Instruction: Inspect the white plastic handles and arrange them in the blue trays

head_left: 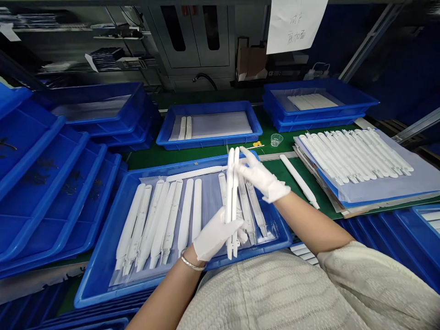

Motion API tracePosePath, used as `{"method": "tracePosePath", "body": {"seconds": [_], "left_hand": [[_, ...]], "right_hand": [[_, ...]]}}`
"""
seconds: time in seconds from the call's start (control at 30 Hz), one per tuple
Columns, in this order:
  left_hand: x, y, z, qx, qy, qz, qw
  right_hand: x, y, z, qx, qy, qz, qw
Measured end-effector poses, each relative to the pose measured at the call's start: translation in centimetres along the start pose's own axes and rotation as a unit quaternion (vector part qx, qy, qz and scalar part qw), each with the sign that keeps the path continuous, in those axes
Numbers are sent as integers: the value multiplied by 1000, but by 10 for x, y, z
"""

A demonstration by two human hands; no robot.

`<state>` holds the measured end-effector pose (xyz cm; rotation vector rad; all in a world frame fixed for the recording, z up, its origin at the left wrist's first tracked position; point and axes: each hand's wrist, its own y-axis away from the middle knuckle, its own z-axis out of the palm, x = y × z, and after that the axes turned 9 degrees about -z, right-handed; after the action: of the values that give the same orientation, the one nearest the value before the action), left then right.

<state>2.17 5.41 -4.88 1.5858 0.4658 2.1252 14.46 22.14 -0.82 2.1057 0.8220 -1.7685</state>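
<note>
Both my hands wear white gloves. My left hand grips the lower end of two long white plastic strips held upright side by side. My right hand pinches their upper part with fingers closed around them. Below them sits a blue tray lined with clear film and holding several more white strips laid in a row.
Stacked blue trays stand at left. Another blue tray with two strips lies behind. At right, several strips rest on a sheet pile, one loose strip on the green mat, a small clear cup nearby.
</note>
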Motion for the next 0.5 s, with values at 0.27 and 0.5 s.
{"method": "tracePosePath", "body": {"seconds": [0.27,0.5], "left_hand": [[0,2,7,22,-16,-6,1000],[7,15,13,-13,-26,-7,1000]], "right_hand": [[2,26,21,-75,97,-120,985],[-15,-1,8,28,48,-27,998]]}}
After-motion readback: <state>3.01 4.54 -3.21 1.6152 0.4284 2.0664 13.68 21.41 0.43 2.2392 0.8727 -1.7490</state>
